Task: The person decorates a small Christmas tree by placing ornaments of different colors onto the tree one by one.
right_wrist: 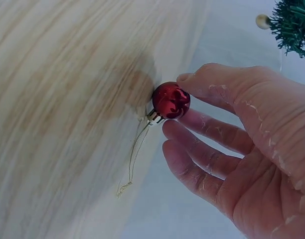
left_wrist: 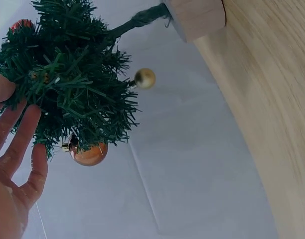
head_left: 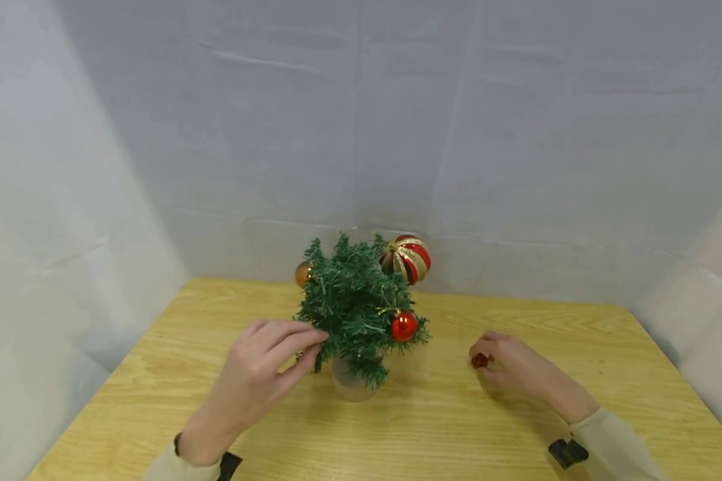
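At the right of the head view, the right hand [head_left: 520, 369] pinches a small glossy red ball ornament [right_wrist: 171, 100] between thumb and fingers [right_wrist: 192, 130] on the pale wooden table [head_left: 433, 427]; it looks light, slippery and fragile, safest taken by its gold cap.

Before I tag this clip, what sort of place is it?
Probably a staged recording booth, not a home: plain white fabric backdrop on three sides, one light wooden table, and only a small green artificial Christmas tree on it.

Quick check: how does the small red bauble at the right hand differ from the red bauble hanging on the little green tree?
The small dark red glossy bauble is pinched in the right hand at the wooden table, its gold loop trailing loose; the brighter red round bauble hangs on the small green artificial tree. The hanging one looks larger. Both are shiny, red and gold-capped.
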